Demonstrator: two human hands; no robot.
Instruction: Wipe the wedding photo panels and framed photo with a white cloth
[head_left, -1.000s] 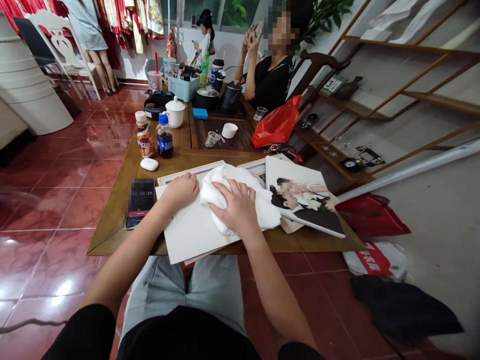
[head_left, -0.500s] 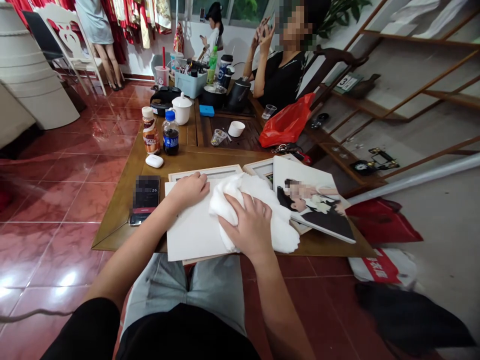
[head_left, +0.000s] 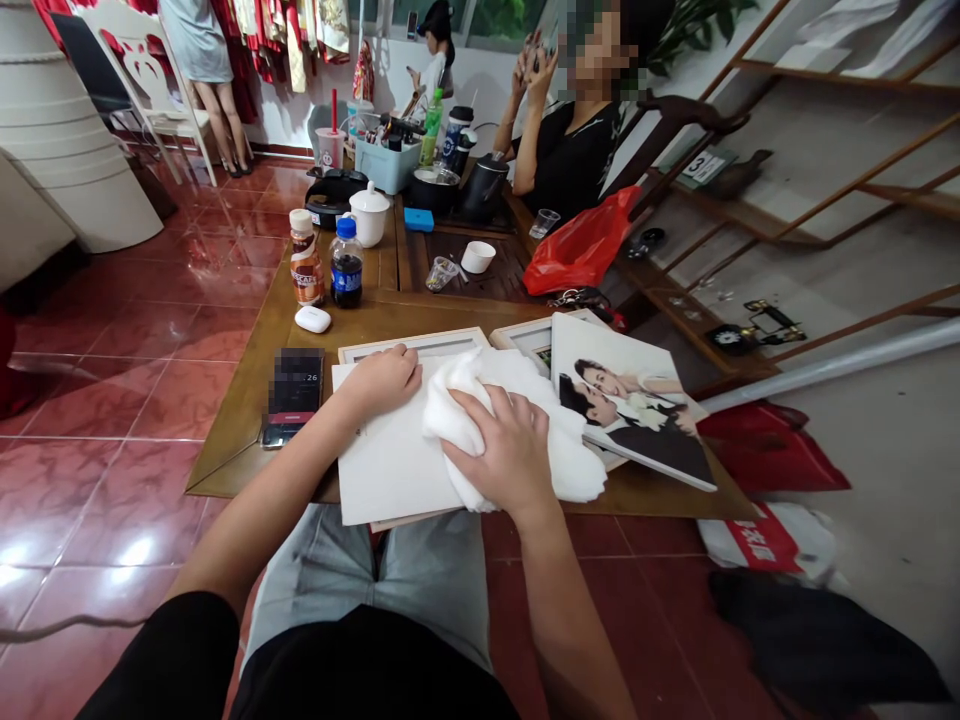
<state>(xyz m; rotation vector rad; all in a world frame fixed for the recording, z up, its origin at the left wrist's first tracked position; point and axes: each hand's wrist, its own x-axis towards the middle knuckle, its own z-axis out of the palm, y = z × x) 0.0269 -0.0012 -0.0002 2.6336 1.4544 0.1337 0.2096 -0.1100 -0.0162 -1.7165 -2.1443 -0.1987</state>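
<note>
A white panel [head_left: 397, 462] lies on the wooden table in front of me, jutting a little past the near edge. My left hand [head_left: 388, 378] rests palm down on its upper left part, fingers laid along the surface and holding nothing. On the panel's right half is a bunched white cloth [head_left: 451, 400], gripped under my right hand [head_left: 506, 445], with loose folds spreading to the right. Beyond the cloth, a photo panel [head_left: 637, 385] of a couple leans over a pale wooden frame [head_left: 517, 328]. Another frame [head_left: 412, 343] shows partly behind the white panel.
To the left lie a phone [head_left: 294, 395] and a white earbud case [head_left: 313, 319]. Two bottles [head_left: 346, 265], a lidded white cup [head_left: 369, 213] and a red plastic bag [head_left: 581, 245] stand farther back. Across the table sits a person [head_left: 570, 150] with raised hands. Shelves [head_left: 825, 240] line the right wall.
The view has shifted slightly, so everything appears a little to the right. Both hands keep practically the same places on the panel and the cloth.
</note>
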